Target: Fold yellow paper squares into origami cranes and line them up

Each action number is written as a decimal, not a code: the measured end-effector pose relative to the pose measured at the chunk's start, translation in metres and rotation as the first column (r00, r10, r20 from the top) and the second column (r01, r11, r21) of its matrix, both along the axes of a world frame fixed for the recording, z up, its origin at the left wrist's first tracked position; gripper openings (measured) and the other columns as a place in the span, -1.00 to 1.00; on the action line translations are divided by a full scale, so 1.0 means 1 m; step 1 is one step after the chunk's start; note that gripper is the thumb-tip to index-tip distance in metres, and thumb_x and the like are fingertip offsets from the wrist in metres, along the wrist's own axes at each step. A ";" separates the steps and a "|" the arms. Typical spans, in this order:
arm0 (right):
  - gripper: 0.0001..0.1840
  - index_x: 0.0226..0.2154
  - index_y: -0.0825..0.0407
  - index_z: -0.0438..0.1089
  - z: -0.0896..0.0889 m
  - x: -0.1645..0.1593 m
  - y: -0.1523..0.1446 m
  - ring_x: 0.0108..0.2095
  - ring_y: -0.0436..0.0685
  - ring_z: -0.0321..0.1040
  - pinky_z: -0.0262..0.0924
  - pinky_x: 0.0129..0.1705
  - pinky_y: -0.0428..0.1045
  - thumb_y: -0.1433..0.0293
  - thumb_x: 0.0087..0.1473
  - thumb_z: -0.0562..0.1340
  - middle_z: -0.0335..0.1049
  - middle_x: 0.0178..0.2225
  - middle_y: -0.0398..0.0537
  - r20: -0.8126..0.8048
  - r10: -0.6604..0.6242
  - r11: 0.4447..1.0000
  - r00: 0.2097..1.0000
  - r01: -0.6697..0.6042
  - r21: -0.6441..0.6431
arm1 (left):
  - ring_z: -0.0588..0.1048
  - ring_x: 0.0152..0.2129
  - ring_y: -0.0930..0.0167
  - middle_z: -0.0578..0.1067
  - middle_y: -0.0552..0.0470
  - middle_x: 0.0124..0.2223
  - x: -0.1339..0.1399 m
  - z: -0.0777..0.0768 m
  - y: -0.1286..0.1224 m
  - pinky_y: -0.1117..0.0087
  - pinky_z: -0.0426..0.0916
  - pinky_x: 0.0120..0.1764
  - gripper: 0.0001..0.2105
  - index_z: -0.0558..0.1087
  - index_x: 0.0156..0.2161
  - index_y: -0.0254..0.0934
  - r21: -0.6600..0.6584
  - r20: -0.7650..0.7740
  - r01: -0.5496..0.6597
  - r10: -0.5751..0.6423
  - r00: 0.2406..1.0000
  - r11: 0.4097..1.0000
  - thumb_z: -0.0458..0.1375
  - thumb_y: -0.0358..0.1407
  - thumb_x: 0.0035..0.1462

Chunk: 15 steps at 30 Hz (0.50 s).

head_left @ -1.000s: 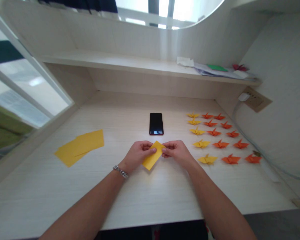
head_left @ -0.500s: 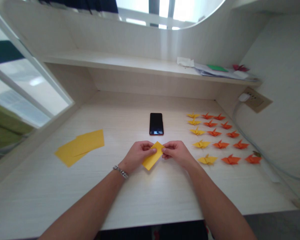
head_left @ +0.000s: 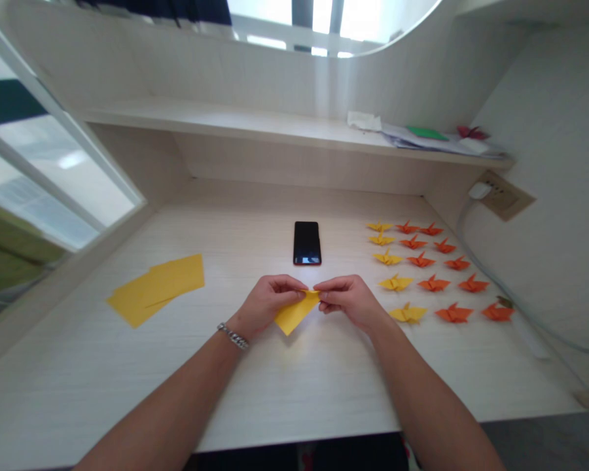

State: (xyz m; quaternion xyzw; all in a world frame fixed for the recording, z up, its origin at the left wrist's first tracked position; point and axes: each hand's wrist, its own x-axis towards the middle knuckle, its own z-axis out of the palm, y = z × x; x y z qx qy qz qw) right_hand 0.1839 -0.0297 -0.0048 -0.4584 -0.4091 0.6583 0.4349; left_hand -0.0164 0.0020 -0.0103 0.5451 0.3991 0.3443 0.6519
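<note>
A folded piece of yellow paper [head_left: 294, 314] is held over the desk, in front of a black phone [head_left: 307, 243]. My left hand [head_left: 273, 294] pinches its upper left part, with a chain bracelet on the wrist. At the upper right corner, my right hand [head_left: 344, 296] grips the paper between thumb and fingers. The top edge bends over between the two sets of fingertips, and the lower corner points toward me. The fingers partly cover the upper edge.
Loose yellow sheets [head_left: 161, 284] overlap on the left of the desk [head_left: 255, 405]. Several yellow paper cranes [head_left: 395, 282] and orange paper cranes [head_left: 433, 283] stand in rows at the right. A cable [head_left: 500, 288] runs along the right wall. Papers [head_left: 402, 139] lie on the shelf above.
The paper's top corner, which pointed up before, is now folded down between my fingers. Both hands have come closer together at the top edge.
</note>
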 end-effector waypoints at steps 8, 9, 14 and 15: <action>-0.66 -0.36 0.13 0.56 0.002 0.002 -0.001 -0.52 0.04 0.44 0.37 -0.31 0.01 0.37 -0.32 0.45 0.51 -0.55 -0.02 -0.079 0.042 0.999 0.996 -0.043 -0.012 | 0.51 -0.45 0.37 0.58 -0.03 -0.39 0.000 0.004 -0.002 0.40 0.38 -0.35 -0.86 0.57 -0.39 -0.30 -0.012 0.039 0.039 -0.038 0.998 0.999 0.31 -0.30 -0.13; -0.66 -0.36 0.13 0.56 0.002 0.003 -0.002 -0.52 0.03 0.44 0.37 -0.31 0.01 0.37 -0.32 0.45 0.51 -0.55 -0.02 -0.083 0.044 0.999 0.996 -0.045 -0.013 | 0.51 -0.45 0.37 0.58 -0.03 -0.39 0.000 0.004 -0.003 0.40 0.38 -0.36 -0.86 0.57 -0.39 -0.29 -0.006 0.038 0.043 -0.042 0.998 0.999 0.30 -0.30 -0.13; -0.67 -0.38 0.12 0.56 0.002 0.004 -0.001 -0.51 0.03 0.44 0.36 -0.30 0.01 0.37 -0.33 0.45 0.51 -0.55 -0.03 -0.077 0.057 0.998 0.995 -0.059 -0.024 | 0.51 -0.45 0.37 0.59 -0.04 -0.37 0.000 0.005 -0.002 0.39 0.38 -0.37 -0.86 0.58 -0.39 -0.28 0.033 -0.011 0.067 -0.067 0.998 0.997 0.29 -0.28 -0.12; -0.68 -0.38 0.12 0.56 0.002 0.004 -0.001 -0.51 0.03 0.43 0.36 -0.30 0.01 0.38 -0.33 0.45 0.51 -0.55 -0.03 -0.076 0.059 0.998 0.995 -0.061 -0.026 | 0.51 -0.45 0.37 0.59 -0.04 -0.36 -0.001 0.005 -0.002 0.40 0.38 -0.37 -0.86 0.58 -0.39 -0.28 0.036 -0.017 0.074 -0.074 0.997 0.997 0.28 -0.29 -0.11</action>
